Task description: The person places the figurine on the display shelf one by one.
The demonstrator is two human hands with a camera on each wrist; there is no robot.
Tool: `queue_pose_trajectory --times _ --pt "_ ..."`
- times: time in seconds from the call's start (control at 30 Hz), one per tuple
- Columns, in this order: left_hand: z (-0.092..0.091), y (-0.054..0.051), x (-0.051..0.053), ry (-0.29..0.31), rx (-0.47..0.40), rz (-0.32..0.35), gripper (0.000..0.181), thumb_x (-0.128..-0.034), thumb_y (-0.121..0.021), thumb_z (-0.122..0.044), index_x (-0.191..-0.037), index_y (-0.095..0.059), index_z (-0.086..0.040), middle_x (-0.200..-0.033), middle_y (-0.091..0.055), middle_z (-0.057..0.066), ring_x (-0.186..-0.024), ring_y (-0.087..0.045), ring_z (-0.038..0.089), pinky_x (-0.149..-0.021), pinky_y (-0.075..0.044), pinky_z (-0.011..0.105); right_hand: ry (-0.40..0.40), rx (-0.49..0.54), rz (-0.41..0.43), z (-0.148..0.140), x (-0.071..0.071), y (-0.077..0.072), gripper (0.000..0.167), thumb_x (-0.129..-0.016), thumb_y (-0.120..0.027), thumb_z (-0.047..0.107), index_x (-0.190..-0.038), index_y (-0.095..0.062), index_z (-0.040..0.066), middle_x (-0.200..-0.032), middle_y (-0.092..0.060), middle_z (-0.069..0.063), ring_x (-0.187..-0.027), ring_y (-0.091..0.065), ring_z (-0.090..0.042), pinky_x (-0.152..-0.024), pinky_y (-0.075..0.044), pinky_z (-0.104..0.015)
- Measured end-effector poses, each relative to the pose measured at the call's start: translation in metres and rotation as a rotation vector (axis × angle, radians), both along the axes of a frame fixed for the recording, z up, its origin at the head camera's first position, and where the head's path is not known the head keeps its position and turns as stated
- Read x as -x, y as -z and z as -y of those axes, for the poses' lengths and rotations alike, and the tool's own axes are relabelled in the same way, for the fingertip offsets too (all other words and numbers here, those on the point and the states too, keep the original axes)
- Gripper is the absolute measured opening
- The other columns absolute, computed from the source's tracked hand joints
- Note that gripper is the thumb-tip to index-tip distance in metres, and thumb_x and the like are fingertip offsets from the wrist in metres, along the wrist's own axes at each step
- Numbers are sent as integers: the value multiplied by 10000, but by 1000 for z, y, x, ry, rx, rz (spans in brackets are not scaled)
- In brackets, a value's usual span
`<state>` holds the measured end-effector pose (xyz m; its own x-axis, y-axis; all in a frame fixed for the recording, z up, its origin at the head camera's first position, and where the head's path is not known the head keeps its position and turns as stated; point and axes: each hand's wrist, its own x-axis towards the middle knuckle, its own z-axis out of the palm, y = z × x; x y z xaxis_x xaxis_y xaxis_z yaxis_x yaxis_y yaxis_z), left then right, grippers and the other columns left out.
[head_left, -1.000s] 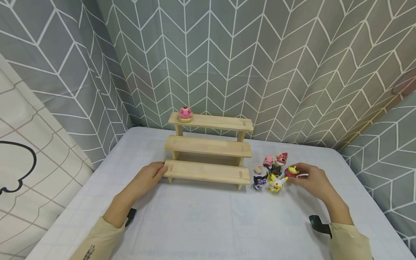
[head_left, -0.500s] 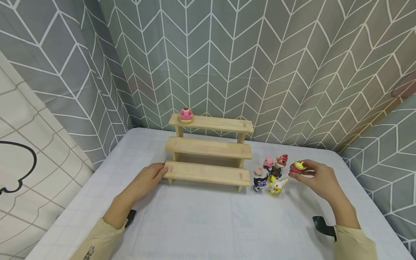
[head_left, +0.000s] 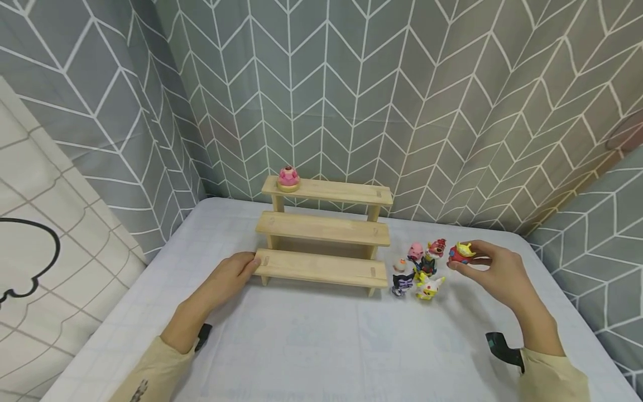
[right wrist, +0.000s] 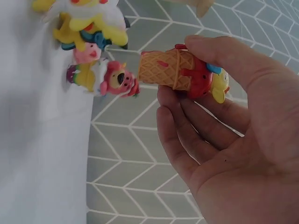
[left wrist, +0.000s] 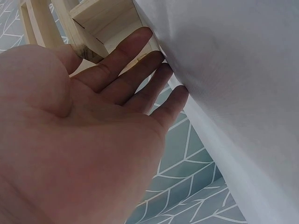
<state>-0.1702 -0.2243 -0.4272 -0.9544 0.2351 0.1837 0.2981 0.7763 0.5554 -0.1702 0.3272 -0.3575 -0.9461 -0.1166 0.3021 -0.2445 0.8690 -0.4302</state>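
A person's right hand [head_left: 499, 273] pinches a small yellow-and-red toy [head_left: 462, 253] with a waffle-cone base, raised above the white-covered table [head_left: 311, 340], near a cluster of figures [head_left: 427, 287]; the left hand [head_left: 227, 280] holds the left end of a wooden stand [head_left: 321, 228] by its lowest board [head_left: 321, 267], thumb on top, fingers fairly straight below; a pink figure [head_left: 288, 177] sits at the top board's [head_left: 339, 191] left end.

Red and yellow figurine [head_left: 460, 255], tan waffle-patterned cone [right wrist: 161, 69], white-chevroned grey curtain [head_left: 341, 95]
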Motion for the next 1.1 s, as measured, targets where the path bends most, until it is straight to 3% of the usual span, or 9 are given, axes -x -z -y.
queue_pose_trajectory --times 0.1,0.33,0.6,0.83,1.1 --pt "2 0 -1 -8 6 0 330 -1128 -508 -212 -1255 -693 31 -1286 -689 238 -1256 -635 431 -1053 -498 606 -27 18 -4 10 1 -4 565 -878 -879 367 -1264 -691 0 -1151 -750 -213 -1047 -743 -457 -728 -537 -233" --pt "6 0 -4 -16 7 4 351 -1130 -499 -212 -1284 -677 48 -1312 -674 257 -1284 -615 452 -1075 -481 618 -87 31 7 34 5 -11 552 -901 -859 369 -1294 -685 23 -1126 -767 -178 -1062 -740 -450 -779 -580 -383" --pt "4 4 -1 -6 4 2 350 -1132 -500 -221 -1265 -691 40 -1297 -689 247 -1273 -628 446 -1073 -492 604 -108 52 -25 51 12 -18 531 -893 -872 329 -1293 -690 31 -1092 -773 -158 -1037 -756 -423 -779 -562 -339" --pt "3 2 -2 -17 -12 55 430 -1149 -456 -271 -1353 -638 60 -1384 -641 257 -1347 -571 461 -1127 -449 616 -144 119 6 81 18 -30 570 -916 -846 346 -1325 -670 -10 -1164 -746 -217 -1077 -737 -421 -833 -588 -450" --pt "1 3 -1 -4 -15 37 398 -1144 -471 -254 -1317 -660 50 -1348 -663 250 -1318 -595 447 -1114 -461 607 -178 170 -21 99 23 -37 444 -898 -864 355 -1219 -718 86 -1125 -762 -107 -1070 -757 -374 -771 -558 -256"
